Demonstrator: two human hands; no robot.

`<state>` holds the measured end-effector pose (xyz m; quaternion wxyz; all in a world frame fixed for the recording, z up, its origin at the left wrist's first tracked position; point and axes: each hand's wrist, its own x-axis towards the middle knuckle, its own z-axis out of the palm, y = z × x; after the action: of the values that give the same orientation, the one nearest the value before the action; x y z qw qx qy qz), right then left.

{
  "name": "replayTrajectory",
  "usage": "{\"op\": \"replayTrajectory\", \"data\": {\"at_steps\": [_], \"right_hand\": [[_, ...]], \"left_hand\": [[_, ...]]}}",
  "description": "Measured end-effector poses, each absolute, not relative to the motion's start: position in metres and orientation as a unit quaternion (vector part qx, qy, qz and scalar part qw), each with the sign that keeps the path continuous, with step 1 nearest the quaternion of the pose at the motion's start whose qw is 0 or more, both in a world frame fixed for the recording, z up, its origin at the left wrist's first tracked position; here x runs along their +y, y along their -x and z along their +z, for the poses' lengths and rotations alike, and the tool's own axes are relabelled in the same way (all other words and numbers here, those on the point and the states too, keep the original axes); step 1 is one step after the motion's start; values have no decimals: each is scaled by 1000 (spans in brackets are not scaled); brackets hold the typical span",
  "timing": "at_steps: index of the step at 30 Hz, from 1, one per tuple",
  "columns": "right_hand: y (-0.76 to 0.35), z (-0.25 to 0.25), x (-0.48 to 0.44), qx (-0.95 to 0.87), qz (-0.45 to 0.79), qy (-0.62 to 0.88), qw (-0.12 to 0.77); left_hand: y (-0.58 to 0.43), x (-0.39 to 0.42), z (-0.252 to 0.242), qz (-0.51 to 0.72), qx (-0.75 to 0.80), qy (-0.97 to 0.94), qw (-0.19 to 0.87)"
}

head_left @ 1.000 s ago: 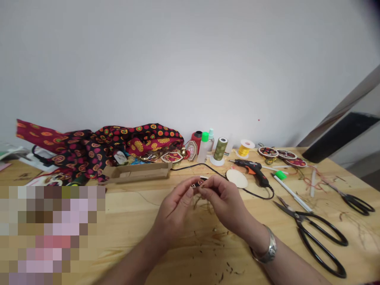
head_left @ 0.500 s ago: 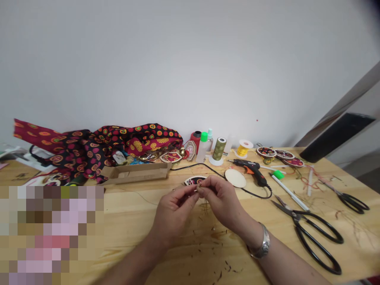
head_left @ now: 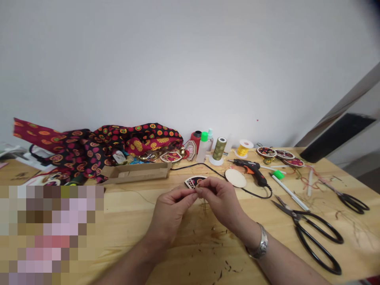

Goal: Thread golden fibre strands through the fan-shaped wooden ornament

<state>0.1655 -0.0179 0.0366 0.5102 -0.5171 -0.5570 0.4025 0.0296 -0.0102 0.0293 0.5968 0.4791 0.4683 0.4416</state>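
My left hand [head_left: 170,209] and my right hand [head_left: 221,202] meet fingertip to fingertip over the middle of the table, both closed in a pinch. Thin dark thread [head_left: 204,205] shows just below the joined fingertips; the exact spot they grip is covered by the fingers. Right behind them lies a fan-shaped ornament [head_left: 191,181] with a pale wooden rim and dark patterned cloth, partly hidden by my right hand. Another fine strand [head_left: 136,194] runs over the wood toward my left hand. A silver bracelet is on my right wrist.
Right: large black-handled scissors [head_left: 297,217], smaller scissors [head_left: 353,202], a glue gun [head_left: 249,168], a white stick [head_left: 291,193], a pale oval disc [head_left: 235,178]. Behind: a cardboard tray [head_left: 139,180], patterned cloth [head_left: 97,146], a green thread spool [head_left: 219,149], a green-capped bottle [head_left: 202,148]. Blurred squares cover the lower left.
My left fingers have shifted slightly and pressed closer to the right fingertips. The fan-shaped ornament shows a little more. Everything else lies as before.
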Motion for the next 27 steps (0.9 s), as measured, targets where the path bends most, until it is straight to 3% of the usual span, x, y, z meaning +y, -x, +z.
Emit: {"op": "replayTrajectory", "data": {"at_steps": [14, 27], "right_hand": [[-172, 43, -14, -460, 558, 489, 488], [-180, 44, -14, -435, 624, 479, 439]], "left_hand": [[-30, -8, 30, 408, 448, -429, 670], [-28, -8, 33, 374, 428, -403, 718]]}}
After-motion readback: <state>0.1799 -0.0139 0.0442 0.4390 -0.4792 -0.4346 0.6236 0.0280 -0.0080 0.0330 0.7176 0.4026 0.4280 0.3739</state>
